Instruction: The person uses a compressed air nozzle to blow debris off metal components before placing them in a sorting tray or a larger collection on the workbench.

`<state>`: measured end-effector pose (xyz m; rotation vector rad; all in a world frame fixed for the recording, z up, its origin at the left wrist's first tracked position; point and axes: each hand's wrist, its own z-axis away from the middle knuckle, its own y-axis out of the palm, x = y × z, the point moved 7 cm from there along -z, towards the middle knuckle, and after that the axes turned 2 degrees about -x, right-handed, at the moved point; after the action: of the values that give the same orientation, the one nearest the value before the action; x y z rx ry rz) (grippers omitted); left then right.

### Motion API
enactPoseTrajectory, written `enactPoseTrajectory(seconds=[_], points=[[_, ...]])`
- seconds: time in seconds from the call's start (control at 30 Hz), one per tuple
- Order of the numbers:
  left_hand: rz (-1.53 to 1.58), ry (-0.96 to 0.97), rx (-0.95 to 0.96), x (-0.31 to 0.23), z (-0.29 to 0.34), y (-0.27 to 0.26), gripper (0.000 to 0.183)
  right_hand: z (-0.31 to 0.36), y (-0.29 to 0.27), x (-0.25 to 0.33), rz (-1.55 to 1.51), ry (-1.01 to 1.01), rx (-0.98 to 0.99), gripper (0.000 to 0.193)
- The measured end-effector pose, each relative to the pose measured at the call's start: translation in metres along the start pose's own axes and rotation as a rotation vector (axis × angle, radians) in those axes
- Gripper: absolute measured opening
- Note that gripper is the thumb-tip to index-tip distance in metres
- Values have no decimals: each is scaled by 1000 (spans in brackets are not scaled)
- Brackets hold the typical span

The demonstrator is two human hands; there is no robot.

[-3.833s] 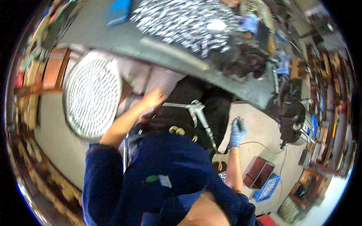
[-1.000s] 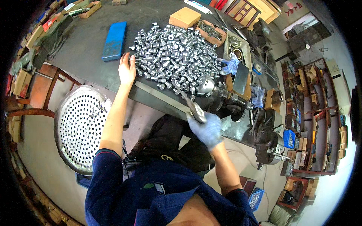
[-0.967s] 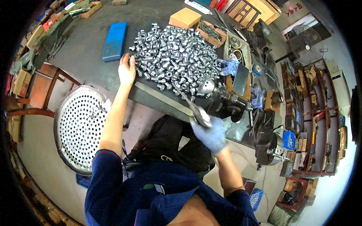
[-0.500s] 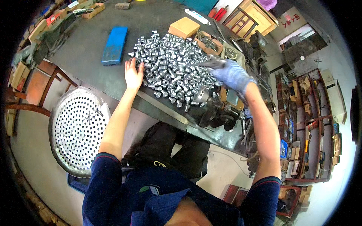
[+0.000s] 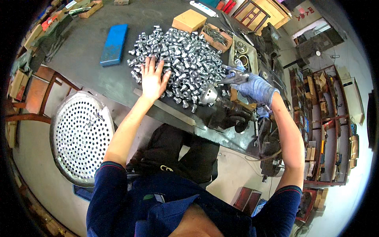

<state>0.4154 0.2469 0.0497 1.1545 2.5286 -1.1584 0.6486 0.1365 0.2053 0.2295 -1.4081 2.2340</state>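
A heap of shiny metal hex fittings (image 5: 185, 59) covers the middle of the dark workbench. My bare left hand (image 5: 153, 81) lies over its near left side, fingers spread, touching the pieces and gripping none that I can see. My right hand (image 5: 252, 85), in a blue-grey knitted glove, is closed around a dark grey hand tool (image 5: 237, 78) at the heap's right side. Its exact kind is unclear. Below the tool, a round metal chuck with holes (image 5: 208, 94) sits on a dark bench fixture (image 5: 231, 114) by the near edge.
A blue flat box (image 5: 114, 44) lies left of the heap. Behind it are a yellowish box (image 5: 189, 20) and a small carton of thin metal pieces (image 5: 217, 36). A perforated round metal seat (image 5: 81, 136) stands at left below the bench. Shelves (image 5: 325, 130) line the right side.
My left hand has moved right, farther onto the heap's near side. My right hand has drawn back right and down with the dark tool, away from over the fittings. The view has shifted slightly.
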Motion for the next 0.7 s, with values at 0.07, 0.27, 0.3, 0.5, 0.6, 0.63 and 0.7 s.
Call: enactPoseTrajectory(seconds=[0.07, 0.27, 0.3, 0.5, 0.6, 0.63, 0.7], points=[[20, 12, 12, 1, 3, 0, 42, -6, 3, 1, -33, -214, -35, 31], [52, 71, 112, -7, 17, -16, 38, -61, 16, 5, 255, -303, -74, 41], [56, 72, 122, -2, 19, -19, 38, -62, 15, 7, 233, -125, -65, 38], [75, 62, 103, 7, 10, -25, 37, -38, 10, -23, 236, -302, -87, 34], [90, 33, 52, 9, 4, -19, 38, -15, 1, -46, 248, -207, -113, 35], [94, 30, 49, 8, 5, -18, 39, 1, 3, -49, 157, 204, -2, 36], [111, 70, 70, -11, 7, -20, 39, 8, 3, -50, 163, 140, -51, 32]])
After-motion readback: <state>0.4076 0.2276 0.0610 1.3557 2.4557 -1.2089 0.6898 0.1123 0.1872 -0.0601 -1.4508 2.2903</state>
